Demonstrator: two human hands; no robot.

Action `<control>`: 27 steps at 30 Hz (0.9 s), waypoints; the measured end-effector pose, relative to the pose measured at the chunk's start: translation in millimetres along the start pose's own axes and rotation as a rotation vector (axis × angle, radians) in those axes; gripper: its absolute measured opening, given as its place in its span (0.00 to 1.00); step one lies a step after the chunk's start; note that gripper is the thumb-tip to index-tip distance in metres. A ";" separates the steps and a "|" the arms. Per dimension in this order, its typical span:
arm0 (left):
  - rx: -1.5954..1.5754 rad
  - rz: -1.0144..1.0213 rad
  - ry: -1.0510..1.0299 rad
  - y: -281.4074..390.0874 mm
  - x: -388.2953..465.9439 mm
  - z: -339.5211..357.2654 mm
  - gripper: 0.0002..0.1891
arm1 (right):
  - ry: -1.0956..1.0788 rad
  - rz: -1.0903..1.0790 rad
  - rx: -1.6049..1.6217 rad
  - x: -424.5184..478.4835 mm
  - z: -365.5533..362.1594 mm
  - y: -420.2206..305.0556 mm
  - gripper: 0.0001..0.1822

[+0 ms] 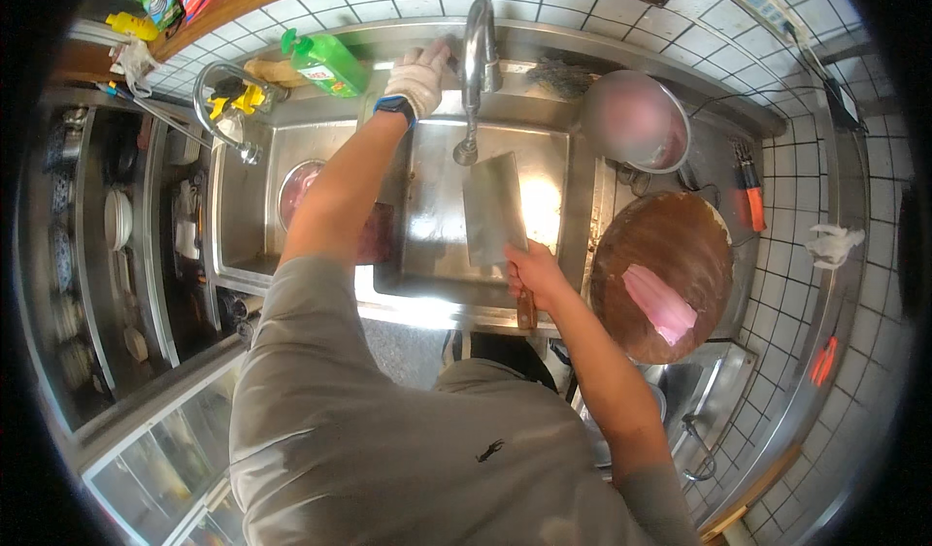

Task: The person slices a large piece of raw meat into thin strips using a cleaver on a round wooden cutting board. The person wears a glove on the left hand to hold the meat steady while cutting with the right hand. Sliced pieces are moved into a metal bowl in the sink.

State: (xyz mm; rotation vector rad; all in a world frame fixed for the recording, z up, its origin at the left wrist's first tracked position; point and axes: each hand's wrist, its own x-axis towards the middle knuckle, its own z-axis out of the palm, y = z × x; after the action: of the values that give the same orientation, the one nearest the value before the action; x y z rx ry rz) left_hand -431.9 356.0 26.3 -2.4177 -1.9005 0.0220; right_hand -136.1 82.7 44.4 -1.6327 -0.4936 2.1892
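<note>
My right hand (539, 273) grips a cleaver (495, 207) by its wooden handle, and the wide blade points away from me over the steel sink basin (437, 247). A pale knitted glove covers my left hand (419, 76), which reaches to the sink's back ledge beside the curved faucet (478, 51). Its fingertips lie near a dark thing behind the faucet; whether they hold it is not visible. To the right, a pink fish fillet (660, 304) rests on a round wooden chopping block (619, 255).
Left of my gloved hand stands a green pump bottle (331, 64). A metal bowl (683, 127) with blurred pink contents sits behind the block, near orange-handled tools (753, 204). In the left basin, a bowl (291, 189) holds something pink beneath a second faucet (207, 87).
</note>
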 end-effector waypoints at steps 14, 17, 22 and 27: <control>-0.343 -0.174 0.492 -83.4 -135.0 -33.5 0.29 | -0.096 -0.100 -0.152 112.0 40.2 -44.5 0.12; -0.363 -0.201 0.488 -88.7 -151.3 -42.4 0.28 | -0.107 -0.128 -0.054 131.5 49.9 -57.1 0.10; -0.473 -0.322 0.448 -90.7 -175.9 -35.2 0.28 | -0.091 -0.094 0.017 137.1 50.3 -49.4 0.08; -0.553 -0.345 0.460 -82.8 -184.4 -22.4 0.27 | 0.233 -0.498 -1.307 126.0 31.5 0.4 0.18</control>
State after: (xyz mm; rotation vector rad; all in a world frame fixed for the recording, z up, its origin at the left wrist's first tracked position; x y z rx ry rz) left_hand -554.7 195.4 48.2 -2.0365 -2.2450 -1.1006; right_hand -199.8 141.5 -52.4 -1.8734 -2.2520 1.2043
